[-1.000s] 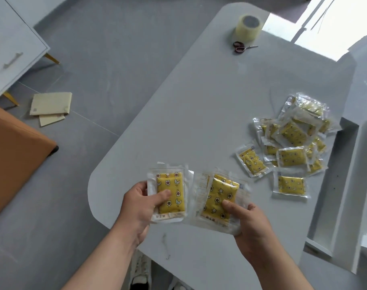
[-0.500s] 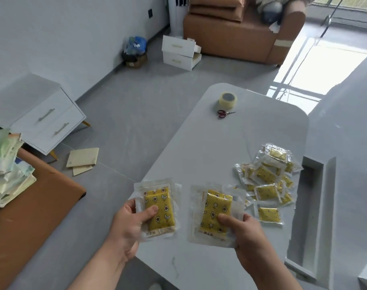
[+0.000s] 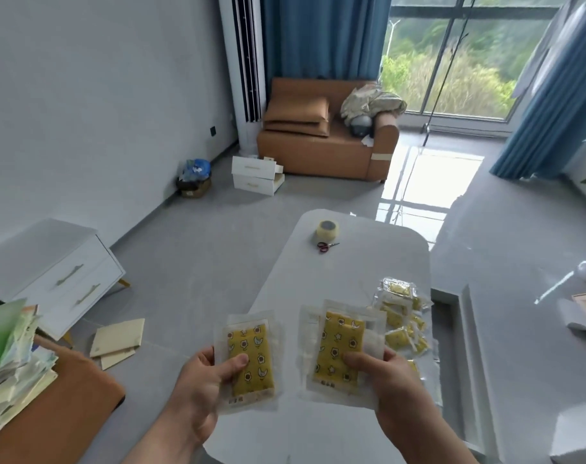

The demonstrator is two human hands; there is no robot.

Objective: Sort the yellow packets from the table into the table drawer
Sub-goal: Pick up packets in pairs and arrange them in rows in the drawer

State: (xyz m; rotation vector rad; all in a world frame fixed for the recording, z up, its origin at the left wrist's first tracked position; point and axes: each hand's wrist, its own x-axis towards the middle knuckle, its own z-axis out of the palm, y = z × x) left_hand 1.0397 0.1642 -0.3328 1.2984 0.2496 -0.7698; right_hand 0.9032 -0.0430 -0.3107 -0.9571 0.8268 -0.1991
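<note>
My left hand (image 3: 203, 385) grips a yellow packet (image 3: 250, 358) in clear wrap, thumb on its front, above the near left edge of the grey table (image 3: 352, 269). My right hand (image 3: 390, 383) grips a small stack of yellow packets (image 3: 340, 349) over the near part of the table. A pile of several more yellow packets (image 3: 403, 318) lies on the table's right side, partly hidden behind the held stack. The open table drawer (image 3: 449, 329) juts out past the table's right edge.
A tape roll (image 3: 328, 231) and red-handled scissors (image 3: 326, 246) lie at the table's far end. A white cabinet (image 3: 55, 272) and loose boards (image 3: 117, 339) are on the floor at left. An orange seat with stacked papers (image 3: 14, 363) stands near left.
The camera has tilted up, so the room and window now show. Both hands have kept their packets and stayed side by side over the table's near end.
</note>
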